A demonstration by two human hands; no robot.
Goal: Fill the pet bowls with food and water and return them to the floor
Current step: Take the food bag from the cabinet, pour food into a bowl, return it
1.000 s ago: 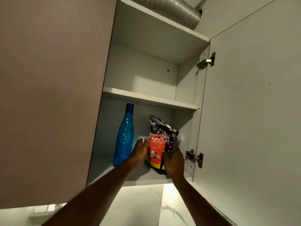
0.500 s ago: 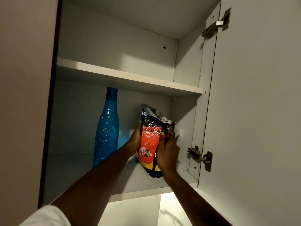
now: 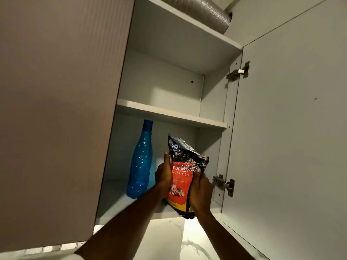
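A black and red bag of puppy food (image 3: 183, 172) is held upright at the front edge of the wall cabinet's bottom shelf (image 3: 120, 205). My left hand (image 3: 163, 174) grips its left side, thumb up along the edge. My right hand (image 3: 201, 190) grips its right side lower down. Part of the bag's base hangs past the shelf edge. A tall blue plastic bottle (image 3: 139, 162) stands on the same shelf, just left of my left hand. No pet bowls are in view.
The cabinet's right door (image 3: 291, 137) stands open, with two metal hinges (image 3: 224, 183) near my right hand. The left door (image 3: 56, 119) is closed. A bare middle shelf (image 3: 169, 113) sits above. A ribbed silver duct (image 3: 202, 12) runs over the cabinet. White marble wall shows below.
The bag has come forward and a little down, past the shelf's front edge, still in both hands. The camera has tilted up and back, showing the cabinet top and duct again.
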